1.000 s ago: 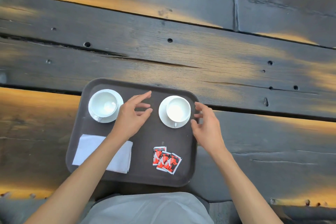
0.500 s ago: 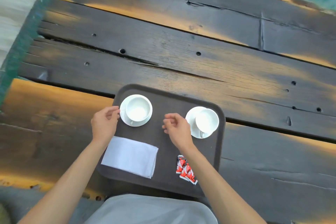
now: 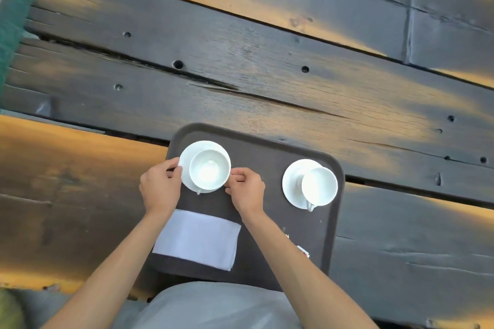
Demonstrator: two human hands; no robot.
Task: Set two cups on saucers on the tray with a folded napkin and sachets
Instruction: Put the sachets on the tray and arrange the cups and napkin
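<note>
A dark brown tray (image 3: 262,152) lies on the plank table. At its far left a white cup (image 3: 209,168) sits on a white saucer (image 3: 187,157). My left hand (image 3: 160,187) pinches the saucer's left rim and my right hand (image 3: 246,189) pinches its right rim. A second white cup (image 3: 319,185) stands on its saucer (image 3: 291,184) at the tray's far right, handle toward me. A folded white napkin (image 3: 197,239) lies at the near left of the tray. The red sachets (image 3: 303,250) are mostly hidden behind my right forearm.
The tray rests on dark weathered wooden planks (image 3: 267,75) with cracks and bolt holes. A teal edge (image 3: 13,8) runs along the far left. My grey clothing (image 3: 213,307) fills the bottom of the view.
My right hand has crossed from the right cup to the left saucer's right rim. My left hand has closed on that saucer's left rim. The view has shifted left.
</note>
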